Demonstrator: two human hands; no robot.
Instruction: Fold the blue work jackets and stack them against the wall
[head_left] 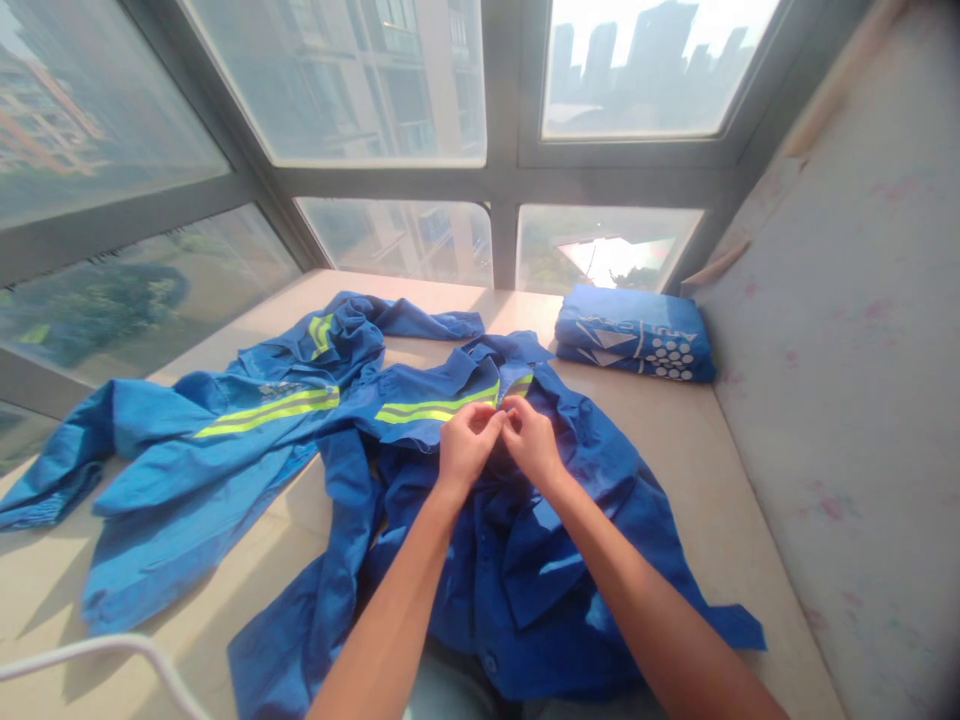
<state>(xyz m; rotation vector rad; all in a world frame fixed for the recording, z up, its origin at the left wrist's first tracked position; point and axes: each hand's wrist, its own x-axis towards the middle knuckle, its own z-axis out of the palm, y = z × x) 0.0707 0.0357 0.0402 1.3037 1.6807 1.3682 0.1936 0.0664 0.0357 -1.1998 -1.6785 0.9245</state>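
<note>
Got one jacket (pixel 480 520), one paler jacket (pixel 225 470) left of it, one bundle (pixel 634 335) behind-right. Reaching in with left hand (pixel 469 440) beside right hand (pixel 531 434), pinching jacket front.

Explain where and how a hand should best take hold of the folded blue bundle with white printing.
Probably grip the folded blue bundle along its long front edge, coming from the near side, thumb on top: it lies flat, with the pale flowered wall close at right and the grey window frame behind.
</note>
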